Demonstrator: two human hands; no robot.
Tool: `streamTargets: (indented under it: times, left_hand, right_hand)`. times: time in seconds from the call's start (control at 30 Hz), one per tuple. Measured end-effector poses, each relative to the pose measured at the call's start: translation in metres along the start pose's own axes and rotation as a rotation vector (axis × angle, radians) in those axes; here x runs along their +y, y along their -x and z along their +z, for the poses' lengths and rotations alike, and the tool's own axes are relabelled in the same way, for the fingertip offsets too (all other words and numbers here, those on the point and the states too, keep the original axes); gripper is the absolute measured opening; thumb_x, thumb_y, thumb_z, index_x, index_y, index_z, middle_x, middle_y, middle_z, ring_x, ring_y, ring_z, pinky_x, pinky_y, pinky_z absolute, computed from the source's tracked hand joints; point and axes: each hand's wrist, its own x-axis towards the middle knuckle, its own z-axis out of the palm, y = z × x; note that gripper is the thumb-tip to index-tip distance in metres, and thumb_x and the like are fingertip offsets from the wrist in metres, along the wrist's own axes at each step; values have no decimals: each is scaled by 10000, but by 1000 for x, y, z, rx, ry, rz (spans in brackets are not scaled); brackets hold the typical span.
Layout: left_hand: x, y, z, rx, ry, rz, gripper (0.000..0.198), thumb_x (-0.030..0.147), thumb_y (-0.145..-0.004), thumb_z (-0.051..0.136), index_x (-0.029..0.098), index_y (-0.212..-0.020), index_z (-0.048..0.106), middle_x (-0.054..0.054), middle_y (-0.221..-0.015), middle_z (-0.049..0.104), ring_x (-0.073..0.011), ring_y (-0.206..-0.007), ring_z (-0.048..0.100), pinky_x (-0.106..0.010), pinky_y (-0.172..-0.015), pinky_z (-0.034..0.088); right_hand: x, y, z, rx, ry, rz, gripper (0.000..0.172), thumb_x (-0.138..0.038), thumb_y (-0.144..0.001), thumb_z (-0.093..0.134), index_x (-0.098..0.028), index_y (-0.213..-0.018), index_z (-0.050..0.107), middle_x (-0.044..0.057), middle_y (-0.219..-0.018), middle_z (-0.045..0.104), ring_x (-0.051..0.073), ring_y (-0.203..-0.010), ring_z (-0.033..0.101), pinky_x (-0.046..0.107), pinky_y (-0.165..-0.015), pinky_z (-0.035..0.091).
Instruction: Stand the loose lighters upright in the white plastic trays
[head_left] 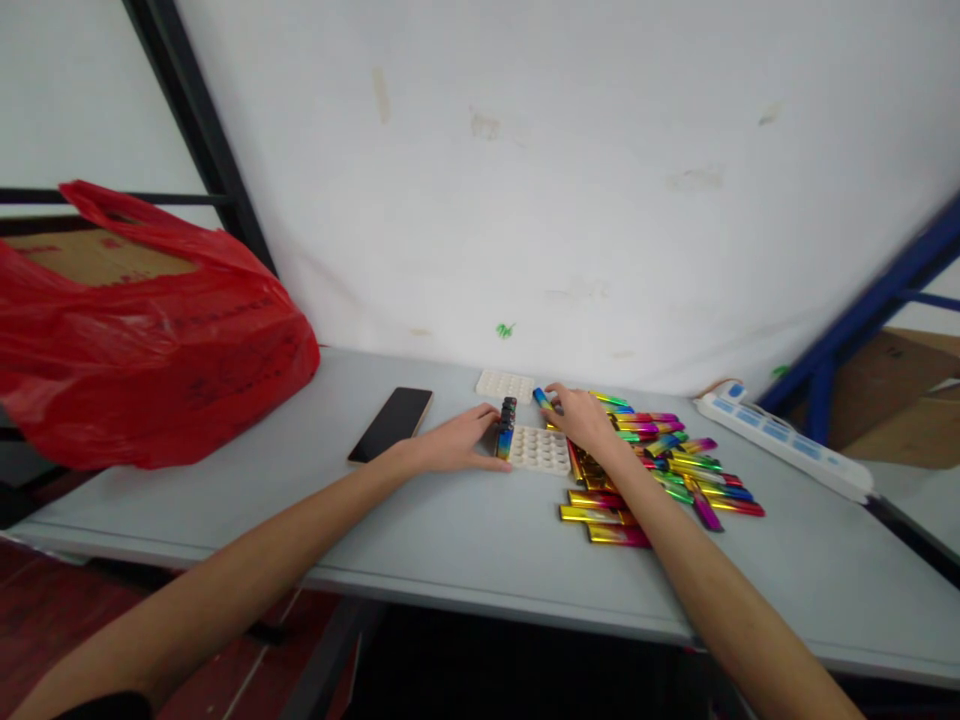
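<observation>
My left hand (pixel 466 440) lies beside the left edge of a white tray with round holes (pixel 541 450). Its thumb and fingers are spread around a short row of upright lighters (pixel 505 430) with dark tops, standing in that tray's left side. Between the fingertips of my right hand (pixel 581 415) is a blue and yellow metallic lighter (pixel 543 399), tilted above the tray's far right corner. Under and beyond my right wrist, many shiny multicoloured lighters (pixel 686 460) lie in a loose pile, partly covered by my forearm.
A second white holed tray (pixel 505 385) sits against the wall. A black phone (pixel 392 424) lies left of my left hand. Farther left stands a red plastic bag (pixel 165 350). At right, a white power strip (pixel 784 443) lies along the grey table (pixel 465 540).
</observation>
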Motion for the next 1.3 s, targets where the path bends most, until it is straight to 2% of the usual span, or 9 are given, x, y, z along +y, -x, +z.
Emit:
streamTargets:
  times: [0.2, 0.4, 0.47, 0.57, 0.67, 0.73, 0.9, 1.1, 1.3]
  left_hand:
    - [1, 0, 0, 10, 15, 10, 831, 696, -826, 700, 162, -1426, 484, -150, -1436, 533, -312, -1322, 526, -390, -1167, 363]
    - [3, 0, -2, 7, 25, 5, 830, 691, -823, 708, 148, -1413, 496, -157, -1423, 539, -322, -1317, 530, -405, -1170, 371]
    - [3, 1, -2, 6, 30, 6, 824, 676, -827, 713, 153, -1423, 491, -157, -1435, 532, -320, -1324, 527, -408, -1173, 374]
    - [2, 1, -2, 2, 25, 9, 823, 659, -833, 719, 169, -1445, 470, -153, -1460, 515, -316, -1343, 515, -413, -1181, 368]
    - [2, 1, -2, 1, 28, 15, 818, 662, -839, 713, 183, -1452, 463, -148, -1470, 509, -314, -1352, 509, -414, -1188, 359]
    - [2, 1, -2, 3, 38, 11, 821, 662, -836, 716, 172, -1447, 473, -153, -1466, 514, -318, -1354, 509, -417, -1190, 360]
    - [3, 1, -4, 18, 83, 24, 779, 624, -833, 736, 174, -1428, 514, -151, -1440, 540, -322, -1343, 522, -436, -1187, 371]
    - [1, 0, -5, 10, 95, 23, 779, 623, -818, 750, 170, -1417, 543, -150, -1470, 522, -324, -1363, 507, -431, -1196, 367]
    - [0, 0, -8, -6, 91, 36, 728, 606, -837, 742, 175, -1399, 576, -141, -1479, 525, -319, -1376, 499, -421, -1211, 352]
  right_hand:
    - [0, 4, -8, 101, -21, 63, 475, -116, -940, 450, -146, -1400, 562, 164, -1232, 702, 283, -1075, 681, 370, -939, 487]
    - [11, 8, -10, 277, -226, 98, 509, -173, -872, 493, -103, -1365, 598, 179, -1164, 611, 283, -1017, 654, 398, -985, 487]
    - [11, 10, -9, 266, -437, 134, 453, -220, -839, 509, -133, -1266, 631, 120, -1049, 620, 237, -879, 664, 384, -908, 521]
    - [4, 13, -10, 215, -888, 177, 364, -307, -829, 490, -208, -1171, 566, 8, -906, 604, 140, -611, 581, 303, -646, 509]
    - [-10, 16, -15, 130, -1239, 169, 330, -411, -820, 541, -256, -1108, 497, -63, -807, 567, 86, -473, 404, 225, -460, 335]
    - [-18, 19, -20, 50, -1318, 152, 315, -503, -841, 569, -253, -1024, 506, -92, -689, 483, 80, -450, 310, 211, -430, 238]
    - [-33, 29, -26, 83, -1076, 74, 533, -715, -897, 487, -236, -675, 420, -65, -569, 341, 107, -509, 320, 247, -464, 255]
    - [-43, 36, -26, 243, -750, 31, 476, -552, -892, 480, -231, -563, 355, -40, -543, 335, 120, -552, 345, 277, -544, 250]
    - [-48, 39, -27, 246, -719, -40, 361, -440, -894, 424, -231, -601, 390, -33, -553, 422, 132, -564, 396, 275, -566, 269]
